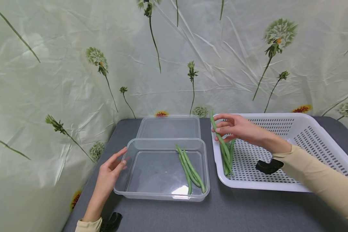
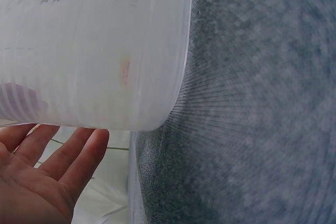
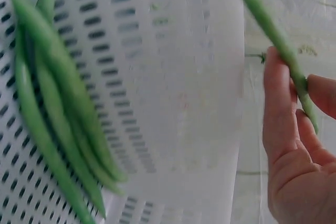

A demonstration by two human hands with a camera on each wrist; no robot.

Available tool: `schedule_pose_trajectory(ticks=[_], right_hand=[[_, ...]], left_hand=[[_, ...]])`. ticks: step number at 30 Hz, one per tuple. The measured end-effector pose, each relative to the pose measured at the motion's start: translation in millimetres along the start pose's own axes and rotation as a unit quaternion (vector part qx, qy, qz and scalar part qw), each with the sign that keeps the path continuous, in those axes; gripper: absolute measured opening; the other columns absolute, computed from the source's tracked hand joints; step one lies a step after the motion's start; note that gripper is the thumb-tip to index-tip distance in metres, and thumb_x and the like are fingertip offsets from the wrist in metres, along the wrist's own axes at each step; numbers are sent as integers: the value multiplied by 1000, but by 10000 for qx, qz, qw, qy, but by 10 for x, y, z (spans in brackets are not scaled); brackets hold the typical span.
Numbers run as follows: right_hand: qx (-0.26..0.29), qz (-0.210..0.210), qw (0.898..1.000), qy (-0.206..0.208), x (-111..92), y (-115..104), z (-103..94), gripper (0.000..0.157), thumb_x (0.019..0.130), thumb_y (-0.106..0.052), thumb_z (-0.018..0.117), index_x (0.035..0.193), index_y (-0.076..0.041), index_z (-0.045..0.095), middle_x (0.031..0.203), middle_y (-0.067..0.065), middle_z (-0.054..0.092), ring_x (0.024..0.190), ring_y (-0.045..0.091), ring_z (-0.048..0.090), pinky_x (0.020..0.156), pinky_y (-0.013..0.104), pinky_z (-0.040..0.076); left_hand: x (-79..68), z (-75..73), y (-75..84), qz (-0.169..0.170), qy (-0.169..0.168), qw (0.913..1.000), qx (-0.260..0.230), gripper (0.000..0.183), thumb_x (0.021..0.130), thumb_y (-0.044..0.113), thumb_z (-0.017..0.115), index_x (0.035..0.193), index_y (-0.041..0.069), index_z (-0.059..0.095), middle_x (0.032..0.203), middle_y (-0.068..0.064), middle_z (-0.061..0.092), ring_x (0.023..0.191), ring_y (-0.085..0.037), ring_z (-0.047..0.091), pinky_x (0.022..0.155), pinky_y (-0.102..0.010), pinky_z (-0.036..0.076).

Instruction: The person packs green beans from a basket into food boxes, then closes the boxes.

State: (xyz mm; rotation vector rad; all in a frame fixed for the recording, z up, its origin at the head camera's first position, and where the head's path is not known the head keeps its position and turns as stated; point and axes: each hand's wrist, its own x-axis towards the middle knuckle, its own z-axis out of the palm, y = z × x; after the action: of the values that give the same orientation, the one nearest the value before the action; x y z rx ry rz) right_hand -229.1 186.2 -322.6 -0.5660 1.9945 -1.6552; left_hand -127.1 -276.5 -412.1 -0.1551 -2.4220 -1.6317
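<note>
My right hand (image 1: 240, 129) pinches a green bean (image 1: 219, 137) between thumb and fingers, above the left rim of a white perforated basket (image 1: 258, 185). In the right wrist view that held bean (image 3: 268, 24) slants up from the fingertips. Several more green beans (image 3: 63, 87) lie bunched together inside the basket. To the left stands a clear plastic container (image 1: 153, 174), where a few green beans (image 1: 191, 172) rest along its right side. My left hand (image 1: 108, 175) is at the container's left wall, its fingers fairly straight and spread, gripping nothing.
Behind the container lies a clear flat lid (image 1: 169, 127). Everything stands on a grey cloth-covered table (image 1: 174, 216). A pale sheet printed with dandelions (image 1: 168, 90) hangs behind and to the left. Only a narrow gap separates container and basket.
</note>
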Motion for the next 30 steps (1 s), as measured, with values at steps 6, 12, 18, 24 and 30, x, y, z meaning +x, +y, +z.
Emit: schedule_pose_trajectory(ticks=[6,12,18,24,30], right_hand=[[-8,-128,9999,6,93,2,179,53,97,-13,64,142,0,39,110,20,65,99,37,68,77,45,57],[50,42,9999,-105,179,37,366,42,96,-15,65,130,3,47,106,20,67,93,37,68,76,46,57],[112,171,9991,-382,212,32,488,43,96,-15,65,130,3,46,102,16,69,95,36,68,78,45,57],[290,318,9968,-681,215,11,537,44,96,-11,64,135,1,46,106,18,68,98,36,68,79,46,57],[450,284,9947,-881,218,-3,549,44,96,-4,62,135,4,44,112,21,67,98,34,69,81,49,56]], left_hand=[[1,-2,-6,32,7,10000,-11,42,99,2,56,141,6,54,146,-9,49,114,-12,62,82,-22,54],[2,-6,11,69,38,9998,188,41,100,4,56,141,8,55,145,-8,50,112,-11,63,81,-22,54],[-6,-5,19,34,40,9998,207,42,100,6,57,141,10,55,145,-7,51,111,-7,62,81,-21,53],[-19,1,8,26,39,9999,130,42,100,5,57,141,10,55,144,-7,51,111,-8,63,81,-21,53],[-9,-2,8,55,24,9999,98,41,100,7,57,141,11,55,144,-7,52,110,-7,63,81,-22,54]])
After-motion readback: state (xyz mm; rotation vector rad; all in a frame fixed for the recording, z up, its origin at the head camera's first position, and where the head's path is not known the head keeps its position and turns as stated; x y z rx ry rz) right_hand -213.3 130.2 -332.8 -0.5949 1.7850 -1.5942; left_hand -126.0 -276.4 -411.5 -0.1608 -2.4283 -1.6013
